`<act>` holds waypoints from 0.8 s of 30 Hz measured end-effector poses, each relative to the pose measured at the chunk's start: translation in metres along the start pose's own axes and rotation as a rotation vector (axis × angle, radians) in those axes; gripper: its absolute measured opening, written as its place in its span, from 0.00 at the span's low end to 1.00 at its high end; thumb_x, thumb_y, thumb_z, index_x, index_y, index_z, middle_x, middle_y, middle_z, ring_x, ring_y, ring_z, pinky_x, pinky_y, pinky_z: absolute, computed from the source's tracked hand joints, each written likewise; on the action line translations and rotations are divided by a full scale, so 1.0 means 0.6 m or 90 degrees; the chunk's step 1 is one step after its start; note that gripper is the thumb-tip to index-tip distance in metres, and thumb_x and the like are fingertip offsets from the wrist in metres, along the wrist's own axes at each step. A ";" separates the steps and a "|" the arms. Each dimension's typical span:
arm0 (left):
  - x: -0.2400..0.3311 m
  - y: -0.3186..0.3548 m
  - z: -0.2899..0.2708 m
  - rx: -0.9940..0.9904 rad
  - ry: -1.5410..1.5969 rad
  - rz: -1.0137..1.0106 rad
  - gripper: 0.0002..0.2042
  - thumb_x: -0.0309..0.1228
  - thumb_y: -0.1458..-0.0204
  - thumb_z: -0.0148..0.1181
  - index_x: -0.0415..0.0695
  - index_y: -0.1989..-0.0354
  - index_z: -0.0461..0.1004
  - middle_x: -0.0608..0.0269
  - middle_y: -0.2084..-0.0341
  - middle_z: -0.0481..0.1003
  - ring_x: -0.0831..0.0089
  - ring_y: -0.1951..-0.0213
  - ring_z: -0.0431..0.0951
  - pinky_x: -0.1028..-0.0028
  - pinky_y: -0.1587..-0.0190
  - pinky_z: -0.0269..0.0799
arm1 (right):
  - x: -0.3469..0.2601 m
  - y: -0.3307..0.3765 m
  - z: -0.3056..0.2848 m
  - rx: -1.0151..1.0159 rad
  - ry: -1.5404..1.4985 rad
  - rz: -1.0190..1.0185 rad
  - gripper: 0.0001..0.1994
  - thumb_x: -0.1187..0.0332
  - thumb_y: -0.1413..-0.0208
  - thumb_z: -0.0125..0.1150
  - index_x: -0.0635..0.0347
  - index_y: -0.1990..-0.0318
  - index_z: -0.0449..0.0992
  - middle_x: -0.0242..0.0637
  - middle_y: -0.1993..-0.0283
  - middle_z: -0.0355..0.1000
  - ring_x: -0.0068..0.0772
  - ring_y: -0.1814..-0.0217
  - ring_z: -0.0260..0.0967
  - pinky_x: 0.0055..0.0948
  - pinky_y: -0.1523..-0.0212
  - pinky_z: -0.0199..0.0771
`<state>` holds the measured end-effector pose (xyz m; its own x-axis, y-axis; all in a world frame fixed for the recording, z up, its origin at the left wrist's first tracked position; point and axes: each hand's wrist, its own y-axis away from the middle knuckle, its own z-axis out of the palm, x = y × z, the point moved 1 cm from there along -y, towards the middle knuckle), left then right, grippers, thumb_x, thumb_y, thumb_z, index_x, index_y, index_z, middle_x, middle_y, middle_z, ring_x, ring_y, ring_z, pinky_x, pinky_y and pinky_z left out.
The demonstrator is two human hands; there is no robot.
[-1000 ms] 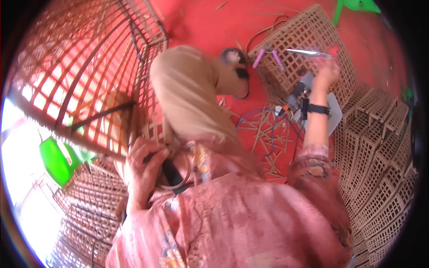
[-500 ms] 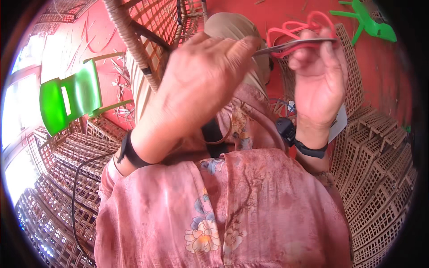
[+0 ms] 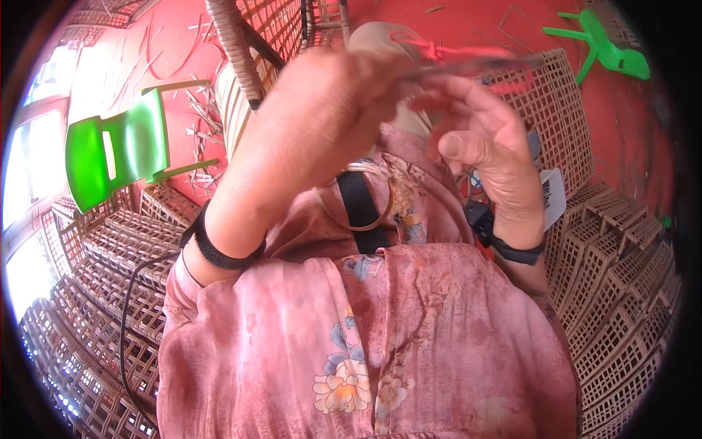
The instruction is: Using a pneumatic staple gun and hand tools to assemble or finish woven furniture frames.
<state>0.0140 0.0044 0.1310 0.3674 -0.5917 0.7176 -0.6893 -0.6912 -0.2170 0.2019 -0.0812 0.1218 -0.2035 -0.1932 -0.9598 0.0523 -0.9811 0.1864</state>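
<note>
My left hand (image 3: 329, 95) is closed round one end of a thin dark metal tool (image 3: 468, 67), which points to the right and is smeared by motion. Red cord-like loops (image 3: 439, 50) lie along the tool, and its exact kind cannot be made out. Just below it is my right hand (image 3: 486, 135), palm turned up, with fingers loosely bent and apart; no grip on the tool shows. A pale cane ring (image 3: 322, 201) rests on my lap beneath the left forearm, over a black strap (image 3: 358, 205).
A wicker frame (image 3: 248, 58) stands beyond my left hand. Woven panels (image 3: 563, 102) and stacked lattice pieces (image 3: 607, 256) lie at the right, with more stacks (image 3: 110, 307) at the left. Green chairs (image 3: 135, 146) stand on the red floor, strewn with cane scraps (image 3: 205, 124).
My right hand has come off the tool and dropped lower and left, its fingers loosening. My left hand still holds the tool, and the red loops have shifted left.
</note>
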 end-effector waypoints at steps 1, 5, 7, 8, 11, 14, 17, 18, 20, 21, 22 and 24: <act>0.008 0.000 0.007 -0.048 0.022 0.009 0.11 0.26 0.43 0.52 0.39 0.54 0.77 0.59 0.81 0.75 0.71 0.78 0.77 0.72 0.73 0.71 | 0.008 -0.002 0.014 0.048 -0.089 -0.055 0.19 0.64 0.40 0.60 0.68 0.47 0.73 0.45 0.52 0.75 0.20 0.67 0.71 0.13 0.75 0.65; 0.011 0.006 0.007 -0.133 0.122 -0.073 0.12 0.27 0.44 0.55 0.37 0.54 0.76 0.60 0.76 0.78 0.73 0.74 0.78 0.75 0.69 0.73 | 0.037 -0.017 -0.027 -0.026 -0.321 -0.126 0.17 0.62 0.36 0.56 0.67 0.50 0.75 0.49 0.54 0.77 0.24 0.67 0.73 0.17 0.74 0.68; 0.000 0.013 0.011 -0.151 0.160 -0.119 0.12 0.27 0.44 0.57 0.37 0.54 0.76 0.60 0.74 0.78 0.73 0.72 0.79 0.76 0.68 0.73 | 0.037 -0.019 -0.028 0.016 -0.243 -0.192 0.16 0.62 0.36 0.56 0.69 0.52 0.76 0.49 0.55 0.77 0.24 0.68 0.73 0.17 0.74 0.69; -0.011 0.025 0.018 -0.018 0.077 -0.103 0.13 0.28 0.46 0.60 0.37 0.54 0.76 0.59 0.71 0.78 0.73 0.70 0.79 0.75 0.66 0.73 | 0.035 -0.019 -0.029 0.057 -0.161 -0.255 0.16 0.62 0.36 0.55 0.70 0.54 0.76 0.49 0.56 0.77 0.23 0.69 0.73 0.17 0.74 0.69; -0.036 0.077 0.030 0.061 0.036 -0.213 0.15 0.30 0.49 0.65 0.36 0.54 0.76 0.58 0.67 0.77 0.72 0.66 0.78 0.74 0.62 0.73 | 0.025 -0.004 -0.046 0.129 -0.024 -0.277 0.15 0.63 0.36 0.56 0.70 0.58 0.78 0.46 0.61 0.78 0.22 0.72 0.72 0.18 0.75 0.69; -0.040 0.111 0.050 0.010 0.036 -0.287 0.15 0.32 0.54 0.69 0.39 0.58 0.78 0.57 0.67 0.75 0.63 0.67 0.78 0.67 0.64 0.73 | 0.028 0.006 -0.045 0.175 0.072 -0.228 0.13 0.65 0.37 0.58 0.71 0.62 0.79 0.44 0.64 0.78 0.20 0.75 0.70 0.18 0.77 0.69; -0.032 0.111 0.065 -0.010 0.014 -0.321 0.11 0.31 0.56 0.70 0.43 0.64 0.82 0.59 0.72 0.73 0.63 0.69 0.75 0.67 0.65 0.71 | 0.045 0.006 -0.040 0.142 0.059 -0.177 0.09 0.70 0.39 0.60 0.68 0.65 0.80 0.42 0.63 0.79 0.18 0.76 0.69 0.16 0.77 0.68; -0.034 0.111 0.069 -0.012 0.014 -0.324 0.11 0.31 0.56 0.70 0.43 0.64 0.82 0.59 0.72 0.73 0.63 0.69 0.75 0.67 0.65 0.71 | 0.049 0.003 -0.037 0.141 0.057 -0.175 0.09 0.70 0.39 0.60 0.68 0.65 0.80 0.42 0.63 0.79 0.18 0.76 0.69 0.16 0.77 0.68; -0.044 0.112 0.078 0.004 0.073 -0.344 0.11 0.30 0.58 0.70 0.42 0.65 0.82 0.59 0.74 0.73 0.63 0.69 0.75 0.66 0.63 0.70 | 0.059 -0.002 -0.032 0.106 0.105 -0.173 0.08 0.71 0.39 0.60 0.67 0.64 0.80 0.40 0.62 0.79 0.17 0.76 0.69 0.16 0.77 0.67; -0.052 0.114 0.084 0.002 0.075 -0.344 0.11 0.30 0.58 0.70 0.42 0.65 0.82 0.59 0.74 0.73 0.63 0.69 0.75 0.66 0.63 0.70 | 0.069 -0.004 -0.033 0.077 0.079 -0.182 0.07 0.71 0.39 0.60 0.67 0.63 0.80 0.38 0.62 0.79 0.16 0.75 0.69 0.16 0.77 0.66; -0.060 0.117 0.090 0.016 0.108 -0.337 0.10 0.29 0.58 0.70 0.42 0.67 0.82 0.59 0.75 0.72 0.62 0.68 0.75 0.67 0.62 0.70 | 0.075 -0.004 -0.030 0.078 0.079 -0.180 0.07 0.71 0.39 0.60 0.67 0.63 0.80 0.38 0.62 0.79 0.16 0.75 0.69 0.16 0.77 0.66; -0.066 0.120 0.093 0.028 0.143 -0.329 0.09 0.29 0.59 0.70 0.41 0.68 0.82 0.59 0.76 0.72 0.62 0.67 0.74 0.67 0.62 0.69 | 0.081 -0.004 -0.027 0.085 0.065 -0.167 0.07 0.71 0.39 0.60 0.66 0.62 0.80 0.37 0.62 0.79 0.15 0.75 0.69 0.15 0.77 0.65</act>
<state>-0.0156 -0.0451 0.0499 0.5049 -0.0712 0.8602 -0.4263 -0.8871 0.1768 0.2076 -0.0882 0.0716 -0.0930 0.0630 -0.9937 -0.1190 -0.9915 -0.0517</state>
